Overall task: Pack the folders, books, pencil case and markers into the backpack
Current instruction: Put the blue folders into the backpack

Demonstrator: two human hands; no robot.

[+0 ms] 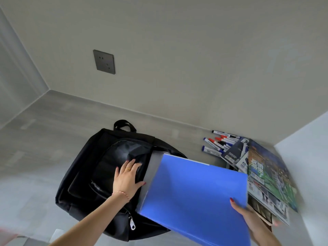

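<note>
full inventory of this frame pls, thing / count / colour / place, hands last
backpack: 1, black, lying on the floor at centre left, main compartment open on its right side.
folder: 1 blue, with a grey sheet or second folder behind it, its left edge at the backpack opening.
markers: a loose pile, exact count unclear, white barrels with blue, red and black caps, on the floor by the wall, right of the backpack.
books: several magazines or books, overlapping stack, dark blue and green covers, on the floor at right.
wall socket: 1, dark grey, on the wall above the backpack.
pencil case: none that I can make out.
left hand: flat on the backpack front, gold ring, red string bracelet.
right hand: gripping the folder's lower right corner.
</note>
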